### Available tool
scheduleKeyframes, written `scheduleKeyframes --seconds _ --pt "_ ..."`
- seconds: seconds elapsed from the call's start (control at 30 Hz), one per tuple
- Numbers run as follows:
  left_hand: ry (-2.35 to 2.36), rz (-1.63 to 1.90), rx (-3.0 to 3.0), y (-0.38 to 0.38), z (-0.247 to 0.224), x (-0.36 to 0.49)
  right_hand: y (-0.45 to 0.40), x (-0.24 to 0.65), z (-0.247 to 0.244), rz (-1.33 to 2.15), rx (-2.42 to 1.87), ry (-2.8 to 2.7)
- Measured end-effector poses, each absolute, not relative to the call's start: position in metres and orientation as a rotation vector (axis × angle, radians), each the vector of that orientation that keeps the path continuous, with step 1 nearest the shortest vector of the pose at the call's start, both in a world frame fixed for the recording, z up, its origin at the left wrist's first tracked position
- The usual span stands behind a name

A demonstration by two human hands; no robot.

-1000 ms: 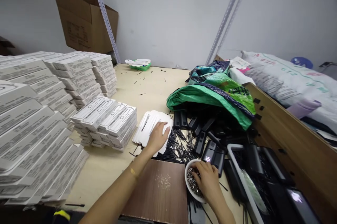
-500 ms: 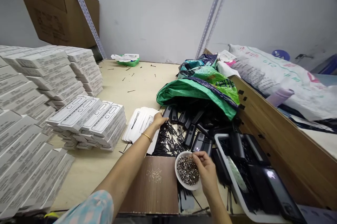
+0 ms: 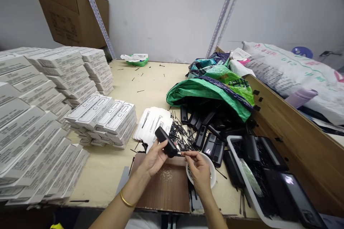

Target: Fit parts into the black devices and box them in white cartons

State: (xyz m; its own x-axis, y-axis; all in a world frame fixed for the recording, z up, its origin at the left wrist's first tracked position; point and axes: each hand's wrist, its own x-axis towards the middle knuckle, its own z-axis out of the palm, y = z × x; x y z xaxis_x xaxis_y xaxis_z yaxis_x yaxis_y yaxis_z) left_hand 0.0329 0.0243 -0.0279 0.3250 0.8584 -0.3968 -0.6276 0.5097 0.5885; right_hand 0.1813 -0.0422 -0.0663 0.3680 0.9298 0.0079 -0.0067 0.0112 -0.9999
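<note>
My left hand (image 3: 156, 159) is closed around a black oblong device (image 3: 164, 140), tilted with its lower end toward my right hand. My right hand (image 3: 198, 170) pinches a tiny light-coloured metal piece at its fingertips, close to that lower end; whether the two touch I cannot tell. Under my right hand stands a white bowl (image 3: 213, 173) of small metal pieces, partly hidden by the hand. A brown wood-grain board (image 3: 163, 198) with pale crumbs on it lies below both hands. Loose thin black sticks (image 3: 184, 137) are heaped just beyond the hands.
White boxes (image 3: 115, 116) stand stacked at left, beside a pile of white printed cards (image 3: 150, 121). More black devices (image 3: 209, 144) spill from a green sack (image 3: 188, 91). A white tray (image 3: 251, 198) of devices and a wooden side board (image 3: 292, 139) border the right.
My left hand has come back from beside the sack and now holds up a black device. My right hand has risen from the bowl and moved left toward the device's end.
</note>
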Motion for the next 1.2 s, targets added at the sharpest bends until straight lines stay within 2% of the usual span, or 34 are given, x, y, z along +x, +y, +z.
scheduleKeyframes --seconds 0.13,0.33,0.43,0.53,0.67,0.77,0.97,1.2 --pt "0.817 1.025 0.203 0.020 -0.029 0.026 -0.042 0.169 -0.062 0.824 -1.411 -1.020" --pt "0.844 1.047 0.240 0.012 -0.032 0.026 -0.039 0.164 -0.062 0.942 -1.380 -0.954" --pt "0.908 1.042 0.545 0.009 -0.037 0.023 -0.039 0.165 -0.066 1.003 -1.369 -0.935" --pt "1.110 1.029 1.101 0.008 -0.036 0.009 -0.039 0.167 -0.069 1.027 -1.322 -0.864" --pt "1.283 0.868 1.659 0.010 -0.027 -0.013 -0.036 0.170 -0.070 1.021 -1.293 -0.782" --pt "1.315 0.952 1.396 0.011 -0.024 -0.014 -0.034 0.170 -0.068 0.984 -1.309 -0.773" --pt "0.894 1.172 0.208 0.013 -0.029 0.008 -0.041 0.161 -0.057 0.822 -1.363 -0.905" --pt "0.863 1.134 0.003 0.012 -0.026 0.017 -0.046 0.157 -0.054 0.637 -1.377 -1.013"
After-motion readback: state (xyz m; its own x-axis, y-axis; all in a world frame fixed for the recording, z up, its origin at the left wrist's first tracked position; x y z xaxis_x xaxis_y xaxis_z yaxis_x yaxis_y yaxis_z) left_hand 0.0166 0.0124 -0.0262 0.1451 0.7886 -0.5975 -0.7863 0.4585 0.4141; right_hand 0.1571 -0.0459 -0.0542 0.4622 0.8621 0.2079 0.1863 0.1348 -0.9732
